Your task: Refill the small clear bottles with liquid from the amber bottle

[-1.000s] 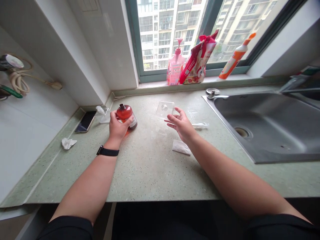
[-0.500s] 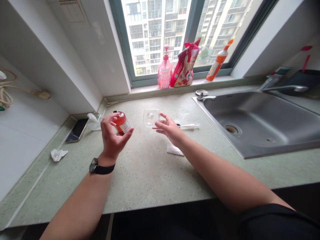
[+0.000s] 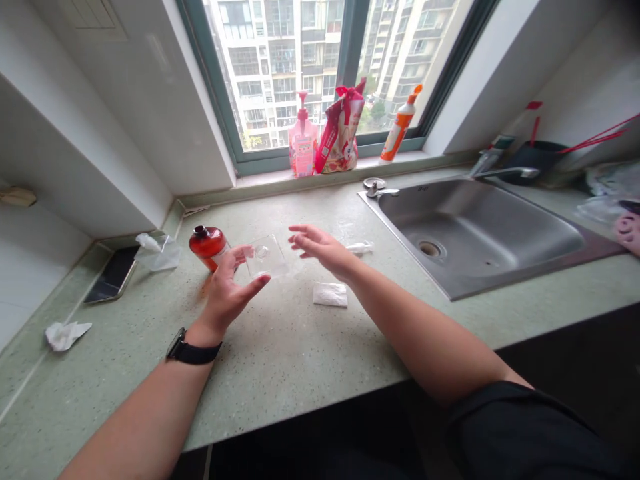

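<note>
My left hand [image 3: 231,285] holds a clear square container [image 3: 266,257] with a round mark on it, gripped between thumb and fingers. Just behind that hand stands an amber bottle [image 3: 206,245] with a black, uncapped-looking neck. My right hand [image 3: 320,248] is to the right of the container, its fingers apart and holding nothing. A folded white tissue [image 3: 330,295] lies on the counter below my right hand. Partly hidden behind my right hand is a clear-wrapped item [image 3: 361,248].
A phone [image 3: 111,275], a clear tissue box [image 3: 159,253] and a crumpled tissue [image 3: 67,335] lie at the left. The steel sink [image 3: 480,227] is at the right. A pink pump bottle [image 3: 303,148], red bag [image 3: 342,133] and orange bottle [image 3: 399,130] stand on the sill.
The container has moved from beside my right hand into my left hand, which has left the amber bottle. My right hand has let go. The view has shifted right.
</note>
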`<state>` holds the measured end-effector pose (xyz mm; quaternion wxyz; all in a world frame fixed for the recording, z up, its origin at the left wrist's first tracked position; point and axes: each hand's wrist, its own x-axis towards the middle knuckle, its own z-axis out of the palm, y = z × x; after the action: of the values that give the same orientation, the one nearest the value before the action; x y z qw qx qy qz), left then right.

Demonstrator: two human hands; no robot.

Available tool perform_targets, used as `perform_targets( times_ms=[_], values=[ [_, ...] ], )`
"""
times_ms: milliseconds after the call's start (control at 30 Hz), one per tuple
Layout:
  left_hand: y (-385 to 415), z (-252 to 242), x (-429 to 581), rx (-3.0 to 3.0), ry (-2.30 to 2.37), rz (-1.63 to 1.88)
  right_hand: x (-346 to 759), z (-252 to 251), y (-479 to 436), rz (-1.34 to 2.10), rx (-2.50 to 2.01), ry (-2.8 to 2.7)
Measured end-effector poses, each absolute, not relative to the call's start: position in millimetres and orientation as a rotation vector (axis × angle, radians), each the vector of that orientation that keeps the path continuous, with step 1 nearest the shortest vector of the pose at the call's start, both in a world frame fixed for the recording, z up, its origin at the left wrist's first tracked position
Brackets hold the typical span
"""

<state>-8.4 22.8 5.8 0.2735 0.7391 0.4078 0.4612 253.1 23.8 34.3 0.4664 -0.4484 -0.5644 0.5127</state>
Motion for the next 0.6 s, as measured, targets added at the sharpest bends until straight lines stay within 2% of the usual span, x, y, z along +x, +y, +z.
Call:
perform_targets(
  times_ms=[133, 267, 367, 600],
  values=[
    [21, 9, -5, 2.045, 1.089, 1.208, 309, 49, 37, 0.674, -1.27, -1.356],
    [18, 12, -1, 2.112, 1.109, 1.154, 373, 55, 38, 0.342, -1.717, -1.612],
    [18, 11, 1, 2.142, 1.102, 1.135, 401, 49, 34, 0.422, -2.078, -1.892],
    [21, 4, -1, 2.158, 1.12, 1.106, 410, 38, 33, 0.554, -2.142, -2.023]
  ],
)
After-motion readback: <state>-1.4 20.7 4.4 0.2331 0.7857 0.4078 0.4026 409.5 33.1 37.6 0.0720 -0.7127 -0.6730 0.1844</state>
